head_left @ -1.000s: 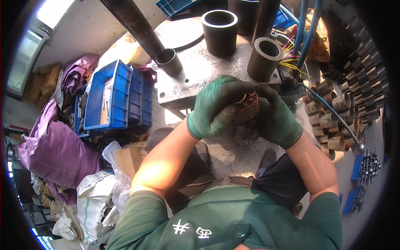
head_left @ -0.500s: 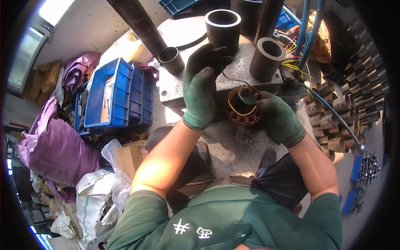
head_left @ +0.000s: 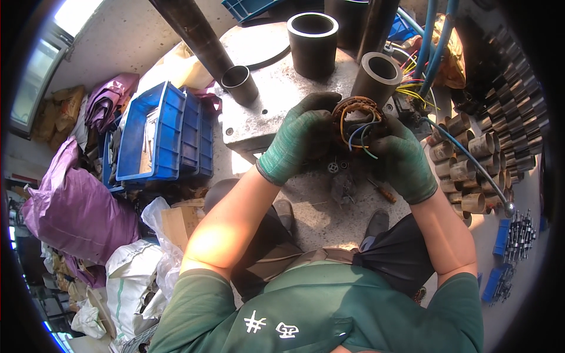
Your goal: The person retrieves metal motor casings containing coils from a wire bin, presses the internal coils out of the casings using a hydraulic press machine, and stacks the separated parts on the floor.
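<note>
A motor stator (head_left: 353, 106), ring-shaped with copper-brown windings, is held up in front of the metal workbench. Loose blue, white and green wires (head_left: 361, 136) hang across its opening. My left hand (head_left: 299, 136), in a green glove with dark fingers, grips the stator's left side. On the opposite side my right hand (head_left: 406, 157), gloved the same way, closes round its lower right edge. Part of the stator's body is hidden behind the fingers. Just behind it a thick grey metal sleeve (head_left: 379, 73) stands on the workbench (head_left: 268, 120).
A larger dark cylinder (head_left: 313, 50) and a narrow tube (head_left: 239, 85) stand on the bench. Blue hoses (head_left: 432, 53) and coloured wires rise at right, beside stacked metal rings (head_left: 465, 170). Blue crates (head_left: 156, 135) and sacks (head_left: 82, 206) lie left. A screwdriver-like tool (head_left: 384, 192) lies below.
My left hand has come down from its raised, spread pose and taken hold of the stator's left side. The stator has moved up and turned, so its wires now face me.
</note>
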Available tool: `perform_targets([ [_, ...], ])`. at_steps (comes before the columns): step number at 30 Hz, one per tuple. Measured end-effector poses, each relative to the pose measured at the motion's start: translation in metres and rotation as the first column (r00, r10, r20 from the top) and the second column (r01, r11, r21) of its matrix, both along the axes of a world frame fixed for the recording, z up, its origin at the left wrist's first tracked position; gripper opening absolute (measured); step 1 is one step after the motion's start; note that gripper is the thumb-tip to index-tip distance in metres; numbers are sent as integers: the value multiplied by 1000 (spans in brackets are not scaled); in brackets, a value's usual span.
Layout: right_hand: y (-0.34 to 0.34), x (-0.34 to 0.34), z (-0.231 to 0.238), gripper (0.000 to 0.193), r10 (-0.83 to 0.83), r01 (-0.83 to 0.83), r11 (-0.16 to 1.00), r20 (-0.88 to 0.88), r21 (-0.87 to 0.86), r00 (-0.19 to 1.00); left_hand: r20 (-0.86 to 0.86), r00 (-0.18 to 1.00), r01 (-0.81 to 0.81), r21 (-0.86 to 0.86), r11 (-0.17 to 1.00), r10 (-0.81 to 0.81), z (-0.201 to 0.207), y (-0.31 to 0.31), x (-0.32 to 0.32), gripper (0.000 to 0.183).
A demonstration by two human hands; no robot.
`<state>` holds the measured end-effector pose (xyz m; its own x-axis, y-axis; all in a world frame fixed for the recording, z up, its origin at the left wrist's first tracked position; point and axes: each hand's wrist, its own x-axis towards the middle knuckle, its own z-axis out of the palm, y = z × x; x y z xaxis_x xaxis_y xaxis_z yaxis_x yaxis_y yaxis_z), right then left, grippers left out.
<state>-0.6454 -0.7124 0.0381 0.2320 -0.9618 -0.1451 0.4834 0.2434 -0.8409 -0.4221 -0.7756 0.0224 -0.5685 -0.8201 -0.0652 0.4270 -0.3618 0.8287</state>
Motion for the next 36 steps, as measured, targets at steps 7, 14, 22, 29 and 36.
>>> perform_targets([
  [7, 0, -6, 1, 59, 14, -14, 1000, -1, -26, 1000, 163, 986, 61, -254, 965, -20, 2, 1, -3, 61],
  [14, 2, -9, 2, 62, 31, -41, 994, -102, -101, 994, 211, 976, -1, -268, 964, 59, 0, 2, -6, 58],
  [22, -7, -36, -13, 55, 15, -113, 969, -407, -219, 913, 231, 968, -9, -358, 934, 98, -4, 3, -9, 69],
  [29, -6, -20, -3, 49, 13, -74, 993, -548, -90, 836, 300, 948, 31, -429, 903, 109, -9, 6, -10, 65],
  [36, -7, -20, -15, 40, -109, 22, 985, -512, -173, 852, 282, 955, 37, -418, 908, 91, -11, 7, -15, 60],
])
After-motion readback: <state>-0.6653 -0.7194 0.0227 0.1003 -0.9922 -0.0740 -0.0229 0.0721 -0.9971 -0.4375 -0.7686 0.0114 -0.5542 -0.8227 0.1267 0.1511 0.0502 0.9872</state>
